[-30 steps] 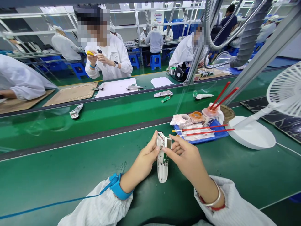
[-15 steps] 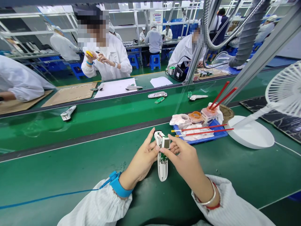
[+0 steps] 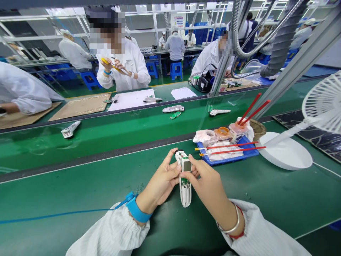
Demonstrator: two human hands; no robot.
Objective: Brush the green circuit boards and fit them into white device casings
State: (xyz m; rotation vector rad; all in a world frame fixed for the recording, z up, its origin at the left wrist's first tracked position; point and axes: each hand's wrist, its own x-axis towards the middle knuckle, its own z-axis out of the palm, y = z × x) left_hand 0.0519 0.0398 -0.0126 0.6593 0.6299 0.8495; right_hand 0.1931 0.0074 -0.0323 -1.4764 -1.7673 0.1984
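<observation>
My left hand (image 3: 163, 180) is closed around the upper part of a white handheld housing (image 3: 185, 199), which looks like an opened thermometer shell. A green circuit board (image 3: 185, 182) lies inside it, above the battery bay at its lower end. My right hand (image 3: 206, 179) pinches a small circuit board with a square display (image 3: 187, 165) by its right edge. The display sits over the housing's upper part, its screen facing up. Whether it touches the housing underneath cannot be made out. My left thumb rests beside the display.
A blue tray (image 3: 231, 159) with red brushes, jars and white cloth stands beyond my right hand. Right of it is a white fan (image 3: 286, 151). A conveyor belt (image 3: 128, 133) carries housings and boards. Across it, a co-worker (image 3: 125, 65) holds a yellow tool. A blue wrist cord (image 3: 61, 214) runs left.
The display has moved slightly left and now lies more squarely over the housing, with my right hand following. Housings and boards on the belt have shifted left.
</observation>
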